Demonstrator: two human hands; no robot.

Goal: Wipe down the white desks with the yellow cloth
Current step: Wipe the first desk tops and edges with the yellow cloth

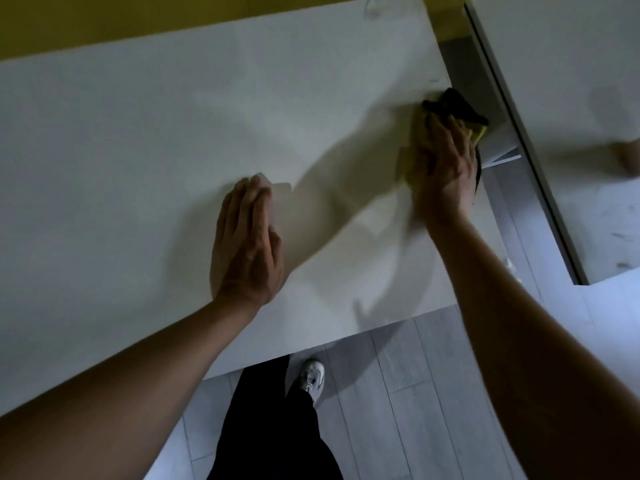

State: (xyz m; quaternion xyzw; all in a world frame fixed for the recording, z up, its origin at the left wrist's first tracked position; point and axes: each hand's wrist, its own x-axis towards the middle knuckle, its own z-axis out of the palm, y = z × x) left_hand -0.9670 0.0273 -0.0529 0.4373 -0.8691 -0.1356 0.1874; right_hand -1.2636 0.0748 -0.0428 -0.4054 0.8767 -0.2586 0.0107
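A white desk (145, 140) fills most of the head view. My right hand (445, 171) presses a yellow cloth (479, 131) with dark edges flat against the desk's right edge; part of the cloth hangs over that edge, and the hand is blurred by motion. My left hand (247, 244) lies flat on the desk near its middle, fingers together, holding nothing. A second white desk (575, 64) stands at the right, across a narrow gap.
A grey plank floor (398, 393) lies below the desk's front edge. My dark trouser leg (273, 427) and a white shoe (311, 375) stand close to that edge. A yellow wall (104, 19) runs behind the desk.
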